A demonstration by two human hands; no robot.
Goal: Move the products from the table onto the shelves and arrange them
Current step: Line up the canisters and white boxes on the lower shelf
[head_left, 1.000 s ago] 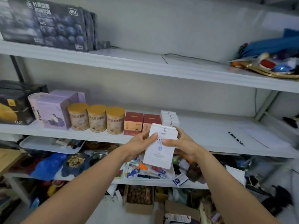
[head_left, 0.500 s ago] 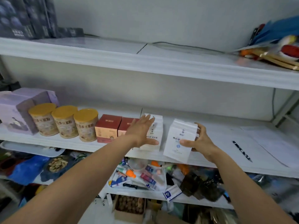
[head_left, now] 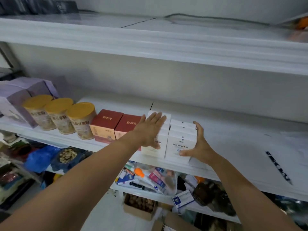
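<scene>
— What had changed since half a second before?

— The white cardboard box (head_left: 180, 144) that the right hand (head_left: 200, 147) had held tilted at the shelf edge now stood upright on the white middle shelf (head_left: 233, 144). It was at the front of a second row and touched the first row of white boxes (head_left: 150, 151) on its left.

— How were the fingers?

— The right hand did not grip. Its thumb lay on the front face of the box, and its straight fingers lay along the right side. The left hand (head_left: 150, 129) was flat, with fingers stretched and a little spread, and it rested on top of the first row, as before.

— What was nearest, below the hands?

— One level lower lay a clear plastic bag of small colourful items (head_left: 160, 179). Under it was a brown carton of round brown pieces (head_left: 140, 204). At the left was a blue plastic bag (head_left: 40, 157).

— And further along the middle shelf?

— Left of the white boxes stood two red square boxes (head_left: 106, 122), touching each other. Then came three round cans with yellow lids (head_left: 58, 112) in one line, then lilac cardboard boxes (head_left: 21, 95). At the right lay a thin black pen-like thing (head_left: 278, 167), well apart from the hands.

— And farthest?

— The white upper shelf (head_left: 150, 45), with dark packs (head_left: 38, 5) at its far left. These were too blurred to read.
</scene>
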